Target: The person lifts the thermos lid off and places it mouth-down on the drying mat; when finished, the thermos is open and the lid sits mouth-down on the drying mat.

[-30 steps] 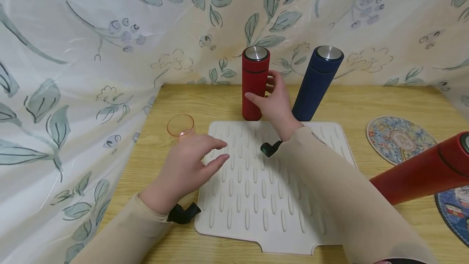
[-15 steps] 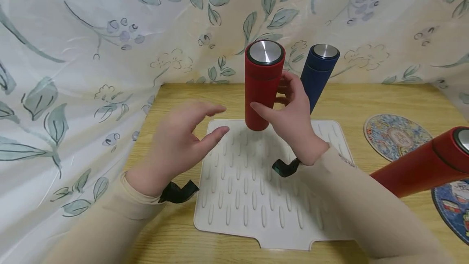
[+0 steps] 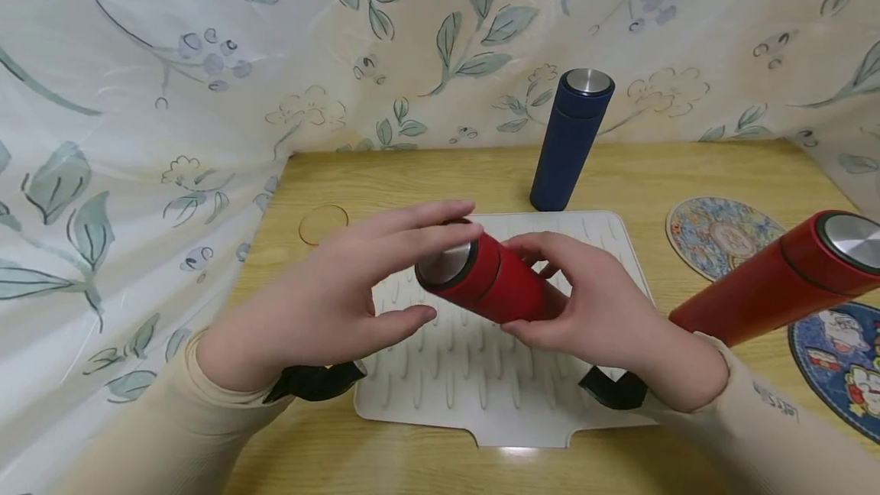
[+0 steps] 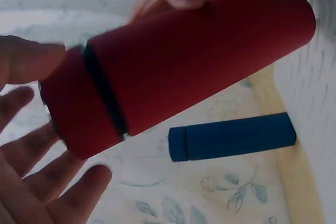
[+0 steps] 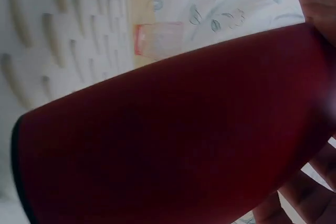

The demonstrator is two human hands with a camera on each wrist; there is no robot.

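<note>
The red bottle (image 3: 519,289) is held over the ridged mat (image 3: 519,418), tilted, with its silver-topped lid (image 3: 445,266) facing up and leftward; I cannot tell whether its base touches the mat. My right hand (image 3: 598,312) grips the body, thumb on the near side and fingers round the far side. My left hand (image 3: 302,296) is spread about the lid, its long fingers extended along the far edge and the thumb held away from them; whether it makes contact I cannot tell. The mat is white, with rows of raised oval ribs and a notched near edge, and lies flat on the wood-grain table (image 3: 406,178). Just behind the mat, the blue bottle (image 3: 572,143) stands upright with its silver top on. To the right stands a second red bottle (image 3: 763,281), its foot partly hidden behind my right wrist. Near it lie a multicoloured disc (image 3: 722,231) and, closer to me, a blue disc (image 3: 842,373) with printed figures. The clear, pinkish cup (image 5: 160,40) stands on the table to the left of the mat. A leaf-patterned sheet (image 3: 234,44) hangs behind and at the sides. Both my wrists carry black straps (image 3: 312,382) over beige sleeves (image 3: 172,418).
</note>
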